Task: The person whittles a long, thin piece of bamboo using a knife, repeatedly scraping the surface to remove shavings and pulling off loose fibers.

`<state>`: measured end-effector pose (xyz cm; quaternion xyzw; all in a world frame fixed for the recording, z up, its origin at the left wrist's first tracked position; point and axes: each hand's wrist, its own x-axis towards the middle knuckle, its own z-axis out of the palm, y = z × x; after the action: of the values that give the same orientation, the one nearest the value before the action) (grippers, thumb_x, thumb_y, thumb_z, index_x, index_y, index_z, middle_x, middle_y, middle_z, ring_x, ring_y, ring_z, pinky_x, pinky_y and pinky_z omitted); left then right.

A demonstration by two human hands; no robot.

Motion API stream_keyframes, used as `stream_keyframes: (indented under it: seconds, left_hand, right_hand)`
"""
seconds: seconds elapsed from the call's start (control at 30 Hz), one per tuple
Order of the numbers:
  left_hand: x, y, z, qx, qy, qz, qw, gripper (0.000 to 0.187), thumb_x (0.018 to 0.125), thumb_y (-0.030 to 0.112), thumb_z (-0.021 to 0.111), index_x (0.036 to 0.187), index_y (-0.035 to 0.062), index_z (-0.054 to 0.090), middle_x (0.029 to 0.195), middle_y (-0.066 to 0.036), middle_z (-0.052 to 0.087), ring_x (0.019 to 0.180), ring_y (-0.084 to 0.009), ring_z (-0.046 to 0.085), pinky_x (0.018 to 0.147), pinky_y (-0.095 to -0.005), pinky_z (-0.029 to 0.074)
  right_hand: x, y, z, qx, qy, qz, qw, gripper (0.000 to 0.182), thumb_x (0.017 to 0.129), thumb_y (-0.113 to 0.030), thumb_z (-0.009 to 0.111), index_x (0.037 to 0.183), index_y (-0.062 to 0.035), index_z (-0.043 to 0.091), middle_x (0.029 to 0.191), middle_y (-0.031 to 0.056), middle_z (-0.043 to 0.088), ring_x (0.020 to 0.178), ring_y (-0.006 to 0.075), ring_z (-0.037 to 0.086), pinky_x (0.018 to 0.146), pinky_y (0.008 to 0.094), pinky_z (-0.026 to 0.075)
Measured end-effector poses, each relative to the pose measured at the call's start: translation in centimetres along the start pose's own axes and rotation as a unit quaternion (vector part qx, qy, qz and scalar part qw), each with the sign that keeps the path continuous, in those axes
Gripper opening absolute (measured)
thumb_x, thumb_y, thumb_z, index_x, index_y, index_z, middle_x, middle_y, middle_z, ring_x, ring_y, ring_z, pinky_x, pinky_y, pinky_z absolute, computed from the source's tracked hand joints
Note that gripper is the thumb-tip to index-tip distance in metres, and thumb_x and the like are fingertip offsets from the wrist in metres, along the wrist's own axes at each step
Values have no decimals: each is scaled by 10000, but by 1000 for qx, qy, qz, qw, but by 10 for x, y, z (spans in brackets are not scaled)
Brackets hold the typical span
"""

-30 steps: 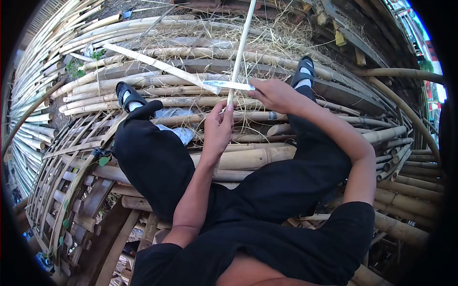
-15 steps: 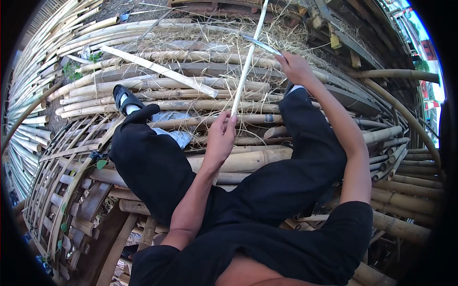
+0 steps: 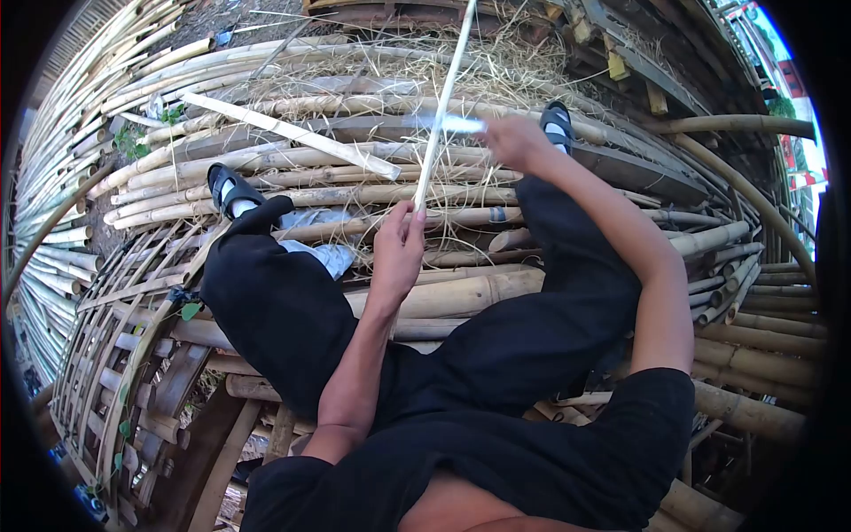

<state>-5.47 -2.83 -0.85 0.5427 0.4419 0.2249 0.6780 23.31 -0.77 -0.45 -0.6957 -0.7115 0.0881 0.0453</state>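
My left hand [image 3: 401, 244] is closed round the lower end of a long pale bamboo strip [image 3: 446, 97], which slants up and away past the top edge. To the right, my right hand [image 3: 514, 142] is closed on the handle of a knife [image 3: 456, 124]; the blade is blurred by motion and crosses the strip. Most of the handle is hidden in the fist. A flat split bamboo piece [image 3: 292, 133] lies across the poles to the left of the strip.
Bamboo poles [image 3: 470, 295] lie in rows beneath and around my legs, with thin shavings [image 3: 523, 80] strewn over them. A slatted bamboo frame [image 3: 115, 355] stands at the left. Curved poles [image 3: 749, 199] and stacked timber [image 3: 665, 53] are at the right.
My right hand and the knife have moved down and left along the strip. My left hand and the strip have shifted slightly left. The right sandal now shows.
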Motion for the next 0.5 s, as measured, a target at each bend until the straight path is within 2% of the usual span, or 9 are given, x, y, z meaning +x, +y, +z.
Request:
stream_keyframes:
  seconds: [0.07,0.13,0.17,0.23,0.3,0.37,0.4,0.47,0.5]
  left_hand:
    - [-10,-4,0,-81,-39,-26,996,210,956,180,504,1017,-19,531,575,26,443,499,-39,348,446,-244,265]
    - [-18,-6,-2,-20,-69,-19,997,182,957,157,496,997,-15,539,590,29,434,512,-31,348,447,-241,261]
    - [-18,-6,-1,-13,-85,-14,996,178,959,155,492,992,-13,541,594,31,433,516,-29,349,448,-238,260]
    - [-12,-4,5,-26,-84,-8,996,178,960,157,491,993,-11,539,593,34,432,514,-28,348,449,-236,260]
    - [-7,1,8,-32,-86,3,996,177,962,158,489,994,-9,538,591,36,432,512,-26,346,450,-234,259]
    - [-9,5,5,-42,-59,-2,997,187,964,170,491,1013,-4,537,586,44,421,509,-23,334,451,-230,256]
    - [-10,5,4,-42,-57,-3,997,187,964,170,491,1013,-4,537,586,44,421,509,-23,334,451,-230,256]
    - [-9,4,1,-48,-47,-3,998,192,966,176,490,1028,1,538,584,51,410,515,-18,324,452,-223,252]
    - [-9,3,1,-51,-43,-2,998,195,967,179,490,1035,3,538,583,54,404,518,-16,319,453,-220,250]
  right_hand:
    - [15,56,-23,-87,12,93,992,295,937,-301,417,971,-48,565,725,228,594,741,430,587,619,511,438]
    - [5,67,-56,-18,140,177,974,375,955,-359,364,934,-41,562,792,219,617,720,406,602,658,489,459]
    - [7,67,-57,-21,141,174,974,375,955,-359,364,934,-41,562,792,219,617,720,406,602,658,489,459]
    - [-2,64,-51,98,229,199,948,435,966,-402,344,930,-30,568,780,240,596,700,409,589,632,484,444]
    - [-12,38,-50,116,223,175,952,446,966,-416,364,896,-19,555,720,228,578,658,411,572,600,489,419]
    - [-23,8,-55,140,39,88,986,380,966,-370,390,891,-27,538,663,211,566,621,414,557,586,503,403]
    - [-28,-2,-46,142,37,86,985,380,966,-370,390,891,-27,538,663,211,566,621,414,557,586,503,403]
    - [-31,-12,-30,142,11,-10,990,324,967,-316,398,877,-22,503,617,213,515,613,428,517,567,478,376]
    - [-29,-14,-29,142,11,-11,990,324,967,-316,398,877,-22,503,617,213,515,613,428,517,567,478,376]
